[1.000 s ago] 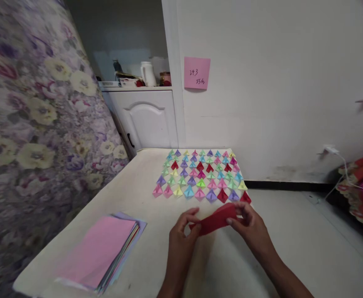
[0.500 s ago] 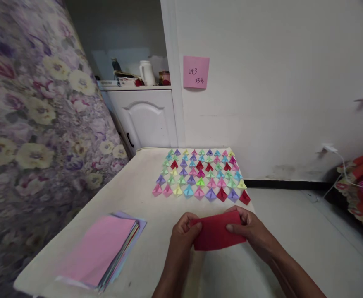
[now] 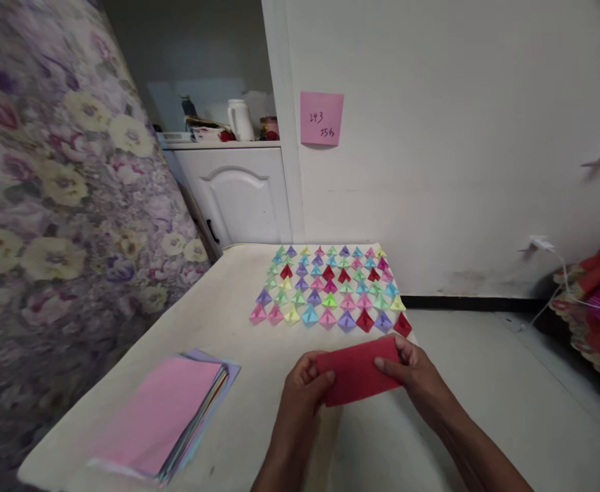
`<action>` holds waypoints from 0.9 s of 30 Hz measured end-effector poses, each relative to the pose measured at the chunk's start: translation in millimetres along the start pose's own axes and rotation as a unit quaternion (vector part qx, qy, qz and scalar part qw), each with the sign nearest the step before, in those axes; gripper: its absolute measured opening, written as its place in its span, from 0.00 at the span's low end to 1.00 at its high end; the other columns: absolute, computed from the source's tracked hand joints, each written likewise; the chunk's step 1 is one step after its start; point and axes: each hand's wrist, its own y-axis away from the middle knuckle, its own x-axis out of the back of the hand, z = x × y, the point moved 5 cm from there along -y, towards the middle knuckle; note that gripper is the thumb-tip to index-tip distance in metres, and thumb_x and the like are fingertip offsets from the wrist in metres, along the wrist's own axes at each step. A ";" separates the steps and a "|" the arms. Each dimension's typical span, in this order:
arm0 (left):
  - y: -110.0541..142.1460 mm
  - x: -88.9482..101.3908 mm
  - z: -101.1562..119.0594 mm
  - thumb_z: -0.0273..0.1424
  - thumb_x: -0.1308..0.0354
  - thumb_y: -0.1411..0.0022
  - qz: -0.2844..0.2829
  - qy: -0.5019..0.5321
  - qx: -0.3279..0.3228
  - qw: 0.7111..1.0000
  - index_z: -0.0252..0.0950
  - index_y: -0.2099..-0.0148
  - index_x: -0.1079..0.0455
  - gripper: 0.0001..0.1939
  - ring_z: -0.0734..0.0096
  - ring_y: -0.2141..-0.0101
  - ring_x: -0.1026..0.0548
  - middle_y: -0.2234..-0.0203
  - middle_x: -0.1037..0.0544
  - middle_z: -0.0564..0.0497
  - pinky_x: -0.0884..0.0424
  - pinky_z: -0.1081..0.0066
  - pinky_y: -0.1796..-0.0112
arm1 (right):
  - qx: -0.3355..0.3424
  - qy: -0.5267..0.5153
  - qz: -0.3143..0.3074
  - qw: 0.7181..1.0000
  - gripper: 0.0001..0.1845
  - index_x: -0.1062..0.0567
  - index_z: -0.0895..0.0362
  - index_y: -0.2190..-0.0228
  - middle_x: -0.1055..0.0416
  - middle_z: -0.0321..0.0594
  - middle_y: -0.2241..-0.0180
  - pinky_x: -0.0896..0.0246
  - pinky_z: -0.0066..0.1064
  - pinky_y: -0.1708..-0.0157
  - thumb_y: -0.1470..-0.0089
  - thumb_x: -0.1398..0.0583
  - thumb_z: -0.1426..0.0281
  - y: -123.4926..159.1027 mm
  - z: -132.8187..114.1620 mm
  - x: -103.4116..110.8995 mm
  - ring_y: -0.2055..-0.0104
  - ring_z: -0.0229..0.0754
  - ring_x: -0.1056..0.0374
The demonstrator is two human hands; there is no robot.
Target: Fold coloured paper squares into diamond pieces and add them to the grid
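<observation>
A red sheet of paper [image 3: 359,371], an oblong that looks folded, is held up above the near part of the table. My left hand [image 3: 307,386] pinches its left end, thumb on the front face and fingers behind. At the right end, my right hand [image 3: 407,365] grips it the same way, a little higher, so the paper tilts up to the right. Beyond the hands lie rows of small folded paper pieces [image 3: 327,316] in many colours. To the left is a stack of coloured paper [image 3: 164,413] with a pink sheet on top.
The cream-covered table [image 3: 212,301] reaches back to the wall. A floral curtain [image 3: 74,225] hangs along the left. Behind stands a white cabinet [image 3: 238,195] with a white jug [image 3: 240,120] on its shelf. A pink note [image 3: 321,119] is stuck on the wall.
The right end of the red paper has risen slightly with my right hand, so the paper tilts more. Both hands keep their hold. The view has shifted a little.
</observation>
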 end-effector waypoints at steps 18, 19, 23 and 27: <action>11.0 -20.9 -43.6 0.54 0.50 0.46 -0.067 0.113 0.209 0.969 0.28 0.65 0.26 0.30 0.69 0.78 0.26 0.77 0.24 0.43 0.34 0.73 0.77 | 0.353 0.404 0.078 0.840 0.12 0.22 0.46 0.69 0.40 0.38 0.46 0.49 0.50 0.47 0.52 0.41 0.75 26.0 -23.5 -20.3 0.44 0.54 0.46; 11.1 -24.3 -40.5 0.50 0.47 0.45 -0.069 0.143 0.180 0.971 0.30 0.61 0.27 0.26 0.69 0.74 0.25 0.72 0.22 0.43 0.31 0.72 0.72 | 0.359 0.411 0.058 0.836 0.13 0.22 0.46 0.69 0.40 0.37 0.46 0.49 0.50 0.47 0.52 0.41 0.76 27.1 -22.4 -24.9 0.43 0.54 0.47; 10.1 -23.0 -18.8 0.33 0.41 0.44 -0.056 0.182 0.054 0.980 0.30 0.60 0.27 0.12 0.64 0.65 0.24 0.64 0.21 0.42 0.29 0.69 0.63 | 0.351 0.420 -0.007 0.837 0.13 0.22 0.47 0.68 0.45 0.36 0.43 0.48 0.49 0.47 0.51 0.42 0.77 28.8 -14.4 -37.7 0.42 0.54 0.49; 8.5 -13.3 -10.8 0.27 0.39 0.46 -0.013 0.192 0.039 0.980 0.31 0.62 0.27 0.07 0.65 0.67 0.23 0.65 0.21 0.44 0.27 0.69 0.66 | 0.299 0.379 0.009 0.876 0.11 0.23 0.49 0.69 0.48 0.37 0.41 0.48 0.47 0.47 0.48 0.44 0.75 24.0 -8.7 -33.0 0.40 0.53 0.50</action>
